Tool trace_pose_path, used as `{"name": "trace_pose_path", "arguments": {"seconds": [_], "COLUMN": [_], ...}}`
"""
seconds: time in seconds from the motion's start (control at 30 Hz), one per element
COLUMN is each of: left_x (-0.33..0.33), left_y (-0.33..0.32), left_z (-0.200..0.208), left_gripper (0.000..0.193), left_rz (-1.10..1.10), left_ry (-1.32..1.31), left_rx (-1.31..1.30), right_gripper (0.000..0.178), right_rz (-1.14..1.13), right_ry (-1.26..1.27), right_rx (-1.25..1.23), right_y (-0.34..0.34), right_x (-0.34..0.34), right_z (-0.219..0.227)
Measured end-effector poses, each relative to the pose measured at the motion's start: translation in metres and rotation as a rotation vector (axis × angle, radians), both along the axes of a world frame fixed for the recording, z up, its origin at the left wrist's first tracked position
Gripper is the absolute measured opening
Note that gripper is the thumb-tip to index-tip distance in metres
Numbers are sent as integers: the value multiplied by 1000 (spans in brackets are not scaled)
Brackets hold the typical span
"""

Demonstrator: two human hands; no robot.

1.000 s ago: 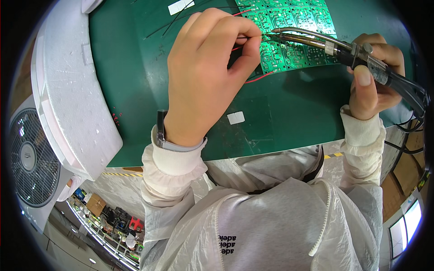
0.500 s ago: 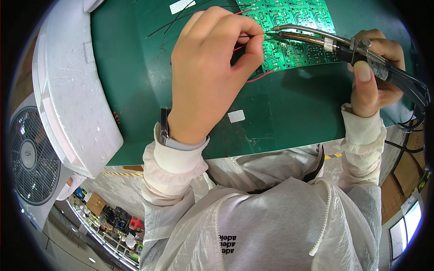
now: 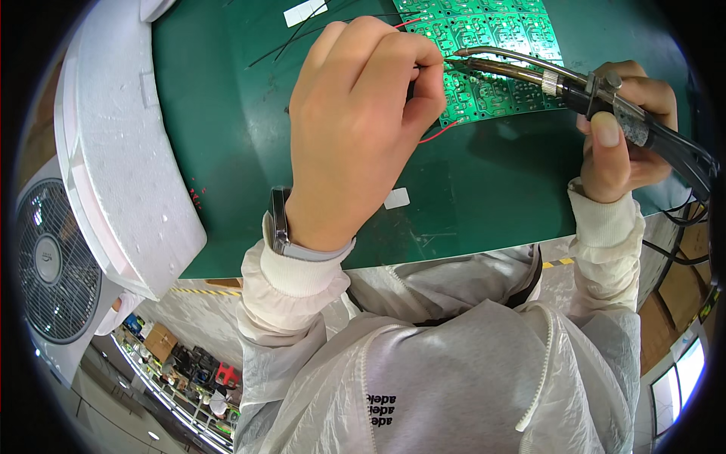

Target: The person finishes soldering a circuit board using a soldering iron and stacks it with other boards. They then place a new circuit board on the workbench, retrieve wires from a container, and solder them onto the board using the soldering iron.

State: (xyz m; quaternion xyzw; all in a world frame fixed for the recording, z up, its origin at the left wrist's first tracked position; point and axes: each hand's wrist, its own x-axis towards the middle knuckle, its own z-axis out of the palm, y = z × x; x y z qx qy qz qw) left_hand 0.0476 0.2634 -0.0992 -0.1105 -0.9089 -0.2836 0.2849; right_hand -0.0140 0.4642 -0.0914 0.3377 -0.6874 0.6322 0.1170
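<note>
A green circuit board panel (image 3: 507, 30) lies on the green mat at the far side, with small solder points across it. My left hand (image 3: 359, 125) is over its left edge, thumb and forefinger pinched on a thin black wire, mostly hidden by the fingers. In my right hand (image 3: 631, 136) is a soldering iron (image 3: 514, 70) with a curved metal tube (image 3: 522, 54) clamped alongside. Its tip points left, right by my left fingertips at the board's edge. A red wire (image 3: 439, 135) runs off the board beneath my left hand.
Loose black wires (image 3: 291, 39) stretch left of the board, near white labels (image 3: 305, 12). Another white label (image 3: 396, 198) sits nearer me on the green mat (image 3: 227, 212). A white foam box (image 3: 125, 151) borders the left side, beside a fan (image 3: 49, 257). Black cables (image 3: 684, 219) hang at right.
Both hands and the iron have shifted slightly down toward me. The iron's tip remains by my left fingertips, and the left pinch is still closed.
</note>
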Motion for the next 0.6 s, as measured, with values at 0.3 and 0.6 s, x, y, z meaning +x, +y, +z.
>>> {"name": "trace_pose_path", "arguments": {"seconds": [0.3,0.6], "left_x": [0,-1], "left_y": [1,1], "left_z": [1,0], "left_gripper": [20,20], "left_rz": [0,10], "left_ry": [2,18], "left_rx": [-6,-14], "right_gripper": [31,27], "right_rz": [-6,36], "right_ry": [-23,-73], "right_rx": [-13,-83], "right_y": [0,7], "right_x": [2,-3], "right_z": [0,0]}}
